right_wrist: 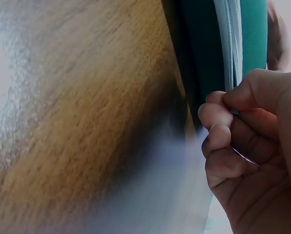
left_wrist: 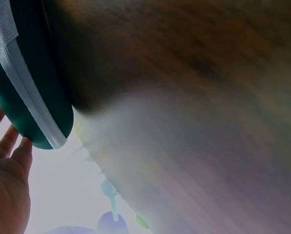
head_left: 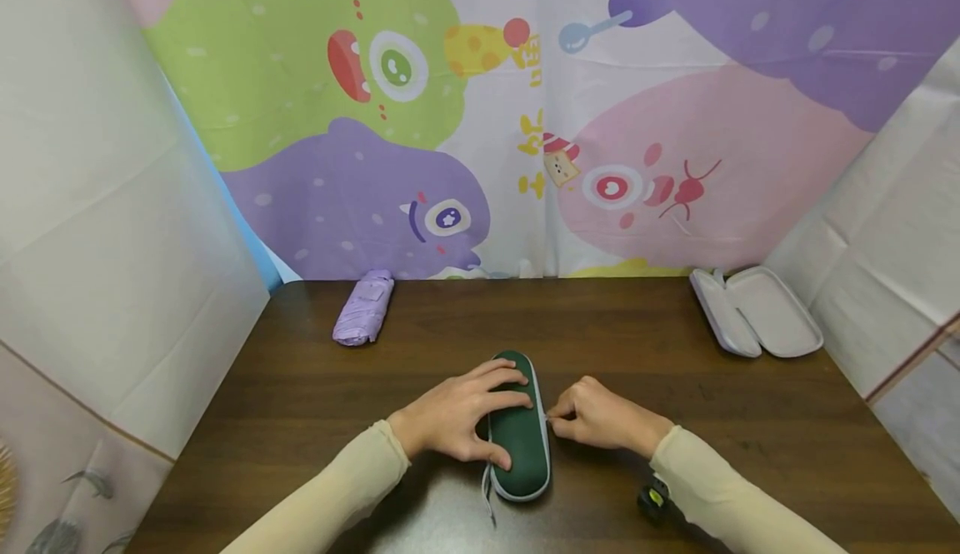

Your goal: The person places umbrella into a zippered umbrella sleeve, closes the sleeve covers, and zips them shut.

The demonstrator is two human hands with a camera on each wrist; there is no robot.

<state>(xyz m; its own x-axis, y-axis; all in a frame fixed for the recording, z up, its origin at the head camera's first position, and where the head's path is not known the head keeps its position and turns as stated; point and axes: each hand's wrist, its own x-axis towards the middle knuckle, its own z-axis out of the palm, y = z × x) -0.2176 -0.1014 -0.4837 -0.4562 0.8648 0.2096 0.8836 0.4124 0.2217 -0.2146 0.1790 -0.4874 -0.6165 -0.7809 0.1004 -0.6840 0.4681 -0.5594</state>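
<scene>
A dark green pencil case (head_left: 517, 446) with a grey zip around its edge lies lengthwise on the table. My left hand (head_left: 468, 412) rests on its top from the left, fingers and thumb spread; its fingertips touch the green cover in the left wrist view too. At the case's right side my right hand (head_left: 600, 416) pinches the zip pull, which is mostly hidden by the thumb and fingers. In the right wrist view the zip (right_wrist: 230, 44) runs down to those fingertips. A grey strap (head_left: 487, 496) hangs from the case's near left end.
On the brown table (head_left: 300, 437), a folded purple umbrella (head_left: 363, 308) lies at the back left. An opened pale case (head_left: 776, 312) sits at the back right. A small black object (head_left: 652, 500) is by the right wrist. A cartoon-printed cloth (head_left: 510, 121) hangs behind.
</scene>
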